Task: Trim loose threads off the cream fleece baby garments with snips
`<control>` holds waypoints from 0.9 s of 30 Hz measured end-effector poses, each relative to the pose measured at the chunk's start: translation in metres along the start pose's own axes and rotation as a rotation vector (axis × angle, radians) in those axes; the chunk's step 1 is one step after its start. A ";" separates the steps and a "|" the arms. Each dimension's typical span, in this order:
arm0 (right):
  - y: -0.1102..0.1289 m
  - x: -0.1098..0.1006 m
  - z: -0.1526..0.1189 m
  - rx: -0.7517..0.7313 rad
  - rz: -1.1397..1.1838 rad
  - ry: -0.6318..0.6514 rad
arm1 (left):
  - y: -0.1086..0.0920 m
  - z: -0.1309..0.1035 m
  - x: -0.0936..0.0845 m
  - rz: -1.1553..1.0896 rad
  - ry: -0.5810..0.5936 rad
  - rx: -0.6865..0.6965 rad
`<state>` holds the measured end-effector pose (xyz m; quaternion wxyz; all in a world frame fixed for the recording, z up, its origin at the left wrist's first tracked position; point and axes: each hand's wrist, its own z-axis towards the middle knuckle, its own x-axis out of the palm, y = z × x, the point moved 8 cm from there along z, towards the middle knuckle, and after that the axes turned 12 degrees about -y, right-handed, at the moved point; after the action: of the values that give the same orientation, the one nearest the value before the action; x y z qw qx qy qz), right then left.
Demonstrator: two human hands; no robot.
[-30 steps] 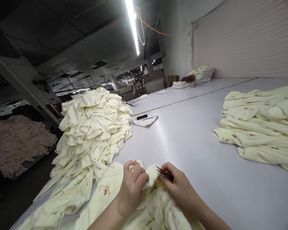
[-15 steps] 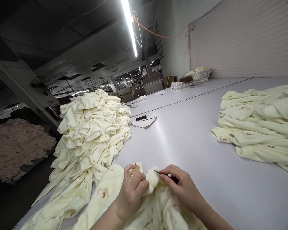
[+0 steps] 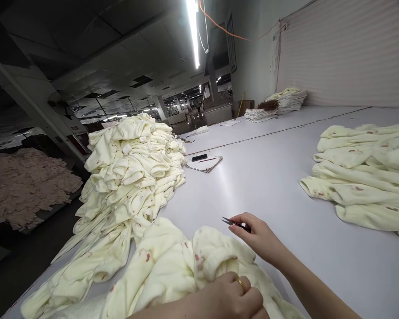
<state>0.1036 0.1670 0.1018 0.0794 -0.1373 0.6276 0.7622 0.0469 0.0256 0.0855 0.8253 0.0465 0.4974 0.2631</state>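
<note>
A pale yellow garment [image 3: 168,261] of soft fabric with small reddish prints lies bunched on the table in front of me. My left hand [image 3: 231,294], with a ring on one finger, is curled on its near right part, the fingers closed on the cloth. Between the fingers of my right hand [image 3: 257,237] is a pair of small dark thread snips [image 3: 236,223], its two thin tips apart and pointing left. That hand hovers beyond the garment's right side, with the snips off the cloth.
Left of the garment rises a tall heap of similar garments [image 3: 133,173]. More lie in a pile [image 3: 369,173] at the right. A pad of paper [image 3: 204,166] with a black object [image 3: 199,157] rests mid-table [image 3: 262,177]. Stacked cloth [image 3: 287,101] stands at the back; pinkish fabric [image 3: 29,186] is heaped far left.
My left hand has moved down and right to another part of the garment. My right hand has drawn the snips away from the cloth, and the white bunched piece is no longer raised.
</note>
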 end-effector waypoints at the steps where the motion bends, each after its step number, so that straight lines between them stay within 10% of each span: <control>1: 0.002 0.000 -0.005 -0.021 -0.008 0.028 | -0.001 0.000 -0.001 0.008 -0.010 0.002; 27: -0.016 0.026 -0.026 0.164 0.137 0.252 | -0.001 0.010 -0.020 0.097 -0.119 0.074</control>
<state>0.0866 0.1437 0.0742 -0.0413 -0.1817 0.7006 0.6888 0.0484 0.0169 0.1064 0.8373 0.1168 0.4543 0.2809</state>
